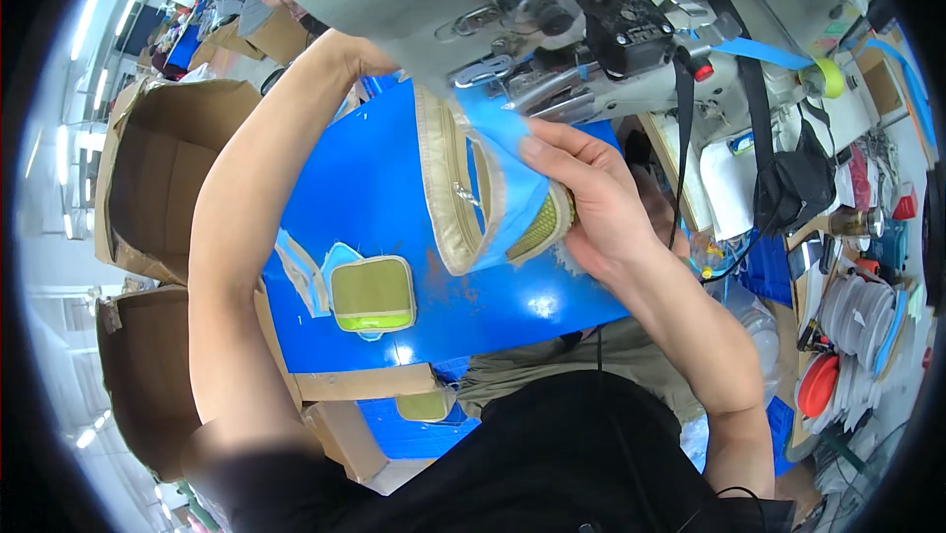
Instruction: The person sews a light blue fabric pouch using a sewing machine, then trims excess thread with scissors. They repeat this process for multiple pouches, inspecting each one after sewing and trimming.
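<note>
A small khaki zippered pouch (450,188) with a light blue lining hangs under the head of a sewing machine (394,11). My right hand (596,193) pinches the pouch's blue lining from the right, thumb on top, fingers curled behind it. A mesh-like olive panel shows just beside my palm. The upper edge of the piece runs up under the machine's metal parts. My left arm reaches up the left side, and only the wrist end of my left hand (370,57) shows; the machine head hides its fingers.
On the blue table (335,168) lie an olive-green pouch (372,294) and light blue strips (305,272). Cardboard boxes (182,173) stand at the left. A black bag (796,183) hangs at the right, near stacked discs (852,336) of webbing or tape. Another green pouch (424,405) sits lower down.
</note>
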### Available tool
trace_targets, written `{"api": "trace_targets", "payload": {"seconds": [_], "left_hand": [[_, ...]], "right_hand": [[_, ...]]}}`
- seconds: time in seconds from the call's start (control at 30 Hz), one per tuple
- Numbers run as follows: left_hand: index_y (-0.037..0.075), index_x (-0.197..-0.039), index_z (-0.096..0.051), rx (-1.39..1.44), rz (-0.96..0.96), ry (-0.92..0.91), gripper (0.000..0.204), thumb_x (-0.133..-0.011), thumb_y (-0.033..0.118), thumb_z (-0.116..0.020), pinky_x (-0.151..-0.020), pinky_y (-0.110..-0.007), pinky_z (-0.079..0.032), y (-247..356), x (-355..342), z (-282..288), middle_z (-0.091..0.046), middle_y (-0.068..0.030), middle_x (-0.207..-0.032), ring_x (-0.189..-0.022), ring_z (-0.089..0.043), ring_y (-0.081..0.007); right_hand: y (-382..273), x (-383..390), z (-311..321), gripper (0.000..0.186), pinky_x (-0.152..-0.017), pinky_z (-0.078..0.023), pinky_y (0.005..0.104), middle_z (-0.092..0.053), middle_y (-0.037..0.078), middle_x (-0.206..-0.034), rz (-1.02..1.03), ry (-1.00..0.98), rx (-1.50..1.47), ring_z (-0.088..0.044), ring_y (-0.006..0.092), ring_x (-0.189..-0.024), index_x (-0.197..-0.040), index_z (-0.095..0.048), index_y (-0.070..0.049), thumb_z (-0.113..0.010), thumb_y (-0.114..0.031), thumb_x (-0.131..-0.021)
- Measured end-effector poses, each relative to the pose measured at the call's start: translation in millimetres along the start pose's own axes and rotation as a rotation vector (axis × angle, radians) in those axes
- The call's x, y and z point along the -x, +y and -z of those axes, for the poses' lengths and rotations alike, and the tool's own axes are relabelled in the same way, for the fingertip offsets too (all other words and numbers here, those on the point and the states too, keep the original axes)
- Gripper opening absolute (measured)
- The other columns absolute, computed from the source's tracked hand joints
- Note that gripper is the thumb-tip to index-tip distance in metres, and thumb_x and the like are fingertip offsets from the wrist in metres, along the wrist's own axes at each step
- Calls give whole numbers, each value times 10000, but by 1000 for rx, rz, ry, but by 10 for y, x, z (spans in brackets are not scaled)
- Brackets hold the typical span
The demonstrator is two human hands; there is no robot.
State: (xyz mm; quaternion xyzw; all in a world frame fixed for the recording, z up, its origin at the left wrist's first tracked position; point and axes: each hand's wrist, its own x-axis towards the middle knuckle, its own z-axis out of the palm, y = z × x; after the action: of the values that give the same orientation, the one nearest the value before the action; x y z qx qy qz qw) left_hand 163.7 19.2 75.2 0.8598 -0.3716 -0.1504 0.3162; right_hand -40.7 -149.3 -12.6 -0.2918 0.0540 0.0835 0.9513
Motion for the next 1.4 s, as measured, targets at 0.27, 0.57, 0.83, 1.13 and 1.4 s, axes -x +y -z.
{"api": "trace_targets", "payload": {"seconds": [0.27,0.57,0.83,1.13,1.4], "left_hand": [[33,-1248,-685,-106,-22,116,370,-899,136,-753,-862,-324,-558,-49,-79,-7,-735,-74,-1136,-1020,-675,-165],[18,-1040,-673,30,-175,723,314,-788,163,-793,-1047,-431,-454,33,1247,-1240,-678,-157,-1188,-1175,-620,-324],[-39,-1187,-690,1228,304,364,269,-1024,171,-648,-852,-321,-542,1051,2078,-1745,-745,-79,-1060,-946,-697,-152],[49,-1144,-726,-570,-291,777,365,-810,187,-775,-933,-418,-509,905,1572,-1323,-718,-132,-1051,-1049,-665,-282],[72,-942,-798,-547,-453,787,274,-670,103,-795,-811,-369,-544,745,1148,-1276,-725,-55,-889,-864,-698,-239]], "right_hand": [[-63,33,-43,279,-834,-564,296,-740,102,-1066,-50,77,89,-708,143,-925,-1182,-687,42,-730,-121,-960],[-8,-48,3,236,-757,-490,244,-724,39,-970,10,78,170,-648,87,-855,-1119,-706,-15,-763,-164,-944],[50,612,-31,291,-817,-488,249,-688,18,-974,126,36,405,-613,73,-908,-1110,-669,13,-738,-238,-981],[76,925,38,277,-512,-330,259,-553,-48,-646,176,-71,528,-427,8,-615,-806,-675,12,-699,-182,-1002],[-56,815,-21,297,-506,-347,237,-549,-32,-654,295,-232,754,-482,12,-624,-774,-639,-2,-681,-166,-1017]]}}
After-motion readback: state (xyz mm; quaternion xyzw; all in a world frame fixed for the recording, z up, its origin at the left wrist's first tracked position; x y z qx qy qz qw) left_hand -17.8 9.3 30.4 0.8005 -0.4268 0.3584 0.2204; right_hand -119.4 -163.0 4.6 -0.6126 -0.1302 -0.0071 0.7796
